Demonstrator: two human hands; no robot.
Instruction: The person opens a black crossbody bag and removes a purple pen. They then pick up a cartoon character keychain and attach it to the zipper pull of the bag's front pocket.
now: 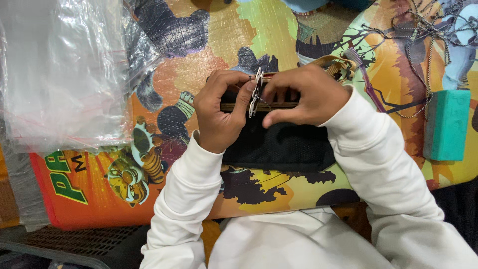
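A black fabric pouch (279, 147) with a brown zip strip along its top lies on a colourful cartoon-printed mat (209, 60). My left hand (219, 112) grips the pouch's top left edge, thumb pressed near a small white tag (255, 92) with dark markings. My right hand (303, 94) curls over the top right edge, fingers pinching the zip strip beside the tag. Both arms wear white sleeves. The pouch's upper edge is partly hidden under my fingers.
A stack of clear plastic bags (59, 69) covers the left side. A teal foam block (446, 124) lies at the right, with black-and-white braided cord (423, 60) above it. A purple stick-like tool (366, 79) and tan strap (338, 65) lie behind my right hand.
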